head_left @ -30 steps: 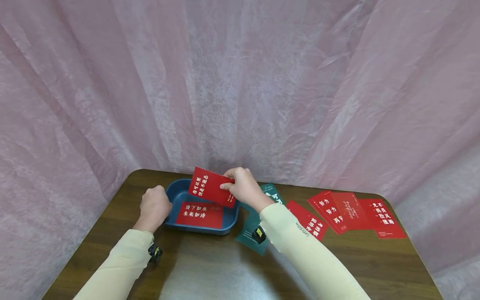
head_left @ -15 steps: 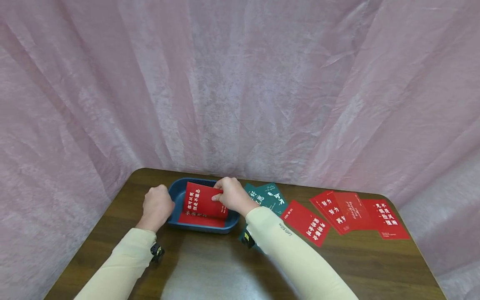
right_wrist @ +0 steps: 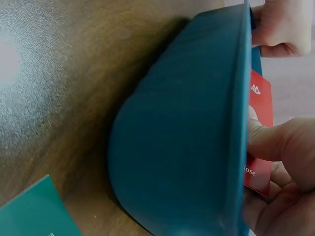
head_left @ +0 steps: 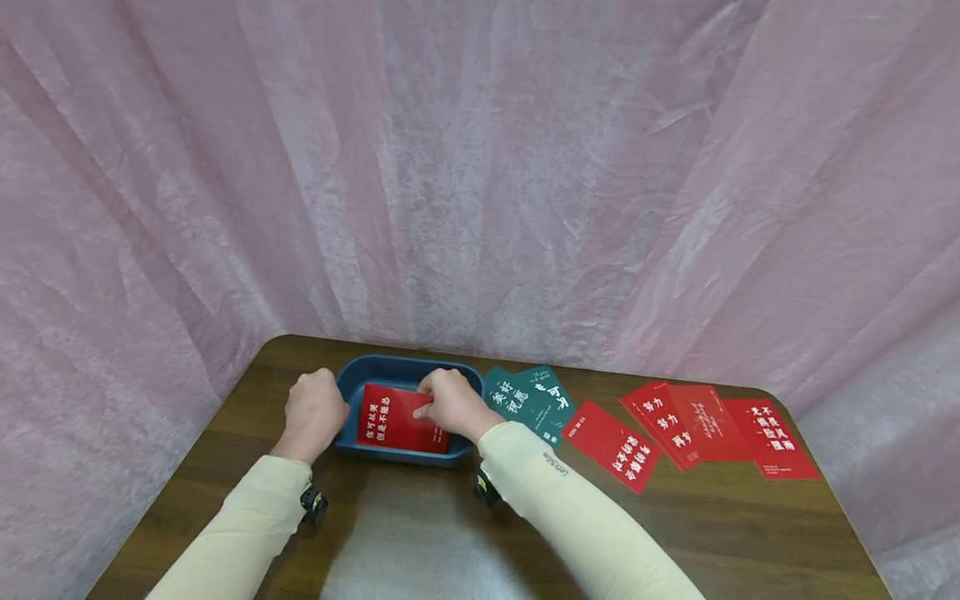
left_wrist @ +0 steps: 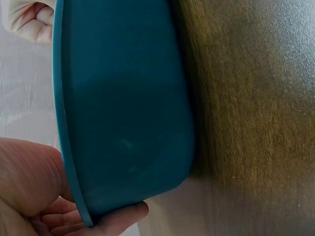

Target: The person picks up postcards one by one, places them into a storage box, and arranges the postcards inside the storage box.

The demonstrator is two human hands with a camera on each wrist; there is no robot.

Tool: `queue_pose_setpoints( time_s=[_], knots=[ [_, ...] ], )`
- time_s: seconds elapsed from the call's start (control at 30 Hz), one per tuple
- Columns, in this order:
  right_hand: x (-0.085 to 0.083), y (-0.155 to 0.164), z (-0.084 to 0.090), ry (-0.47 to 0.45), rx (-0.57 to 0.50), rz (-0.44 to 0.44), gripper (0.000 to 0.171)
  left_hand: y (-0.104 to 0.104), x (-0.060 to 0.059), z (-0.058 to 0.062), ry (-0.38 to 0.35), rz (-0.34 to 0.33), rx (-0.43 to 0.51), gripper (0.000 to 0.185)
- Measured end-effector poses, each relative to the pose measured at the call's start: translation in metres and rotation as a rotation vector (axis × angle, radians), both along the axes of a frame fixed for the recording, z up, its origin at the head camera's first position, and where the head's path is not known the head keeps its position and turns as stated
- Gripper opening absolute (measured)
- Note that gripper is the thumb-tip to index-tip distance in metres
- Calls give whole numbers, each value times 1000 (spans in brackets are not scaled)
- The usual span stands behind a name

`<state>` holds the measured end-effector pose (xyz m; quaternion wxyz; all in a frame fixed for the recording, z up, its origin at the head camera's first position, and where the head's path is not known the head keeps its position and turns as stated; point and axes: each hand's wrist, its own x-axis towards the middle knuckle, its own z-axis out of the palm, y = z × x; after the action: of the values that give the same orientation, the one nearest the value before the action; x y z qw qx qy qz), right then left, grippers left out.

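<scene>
A blue plastic tray (head_left: 390, 367) stands toward the back left of the table. The left hand (head_left: 317, 410) grips its left end, the fingers curled over the rim, as the left wrist view shows at the tray's corner (left_wrist: 91, 196). Inside the tray lies a red card (head_left: 386, 417) with white Chinese writing. The right hand (head_left: 453, 403) reaches over the tray's right side and pinches that card's right edge between thumb and fingers. The right wrist view shows the pinched card (right_wrist: 263, 105) just behind the tray wall; the wall hides its lower part.
Right of the tray, overlapping green cards (head_left: 528, 400) lie on the wooden table (head_left: 720, 525). Beyond them is a single red card (head_left: 611, 446), then a fanned group of red cards (head_left: 705, 421) toward the right edge. A pink curtain (head_left: 480, 167) hangs behind.
The right hand has moved left and down, lowering the red card from above the tray onto the other red card, which is now covered. The left hand keeps its hold on the tray.
</scene>
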<state>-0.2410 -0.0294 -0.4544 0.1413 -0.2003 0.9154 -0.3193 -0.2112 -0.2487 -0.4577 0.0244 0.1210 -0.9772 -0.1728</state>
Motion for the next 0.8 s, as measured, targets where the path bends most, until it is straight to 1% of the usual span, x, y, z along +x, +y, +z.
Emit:
queue_pose_setpoints(
  time_s=[0.3,0.43,0.53,0.8],
  knots=[
    [2,-4,-7,20,63,41,30,2,0,0,-12,4,2,29],
    [3,-5,-11,74,84,56,30,1,0,0,2,1,-7,27],
    [4,-6,-13,91,99,50,31,1,0,-1,6,1,-13,27],
    [7,-7,-13,58,141,14,45,3,1,1,-13,6,-12,28]
  ],
)
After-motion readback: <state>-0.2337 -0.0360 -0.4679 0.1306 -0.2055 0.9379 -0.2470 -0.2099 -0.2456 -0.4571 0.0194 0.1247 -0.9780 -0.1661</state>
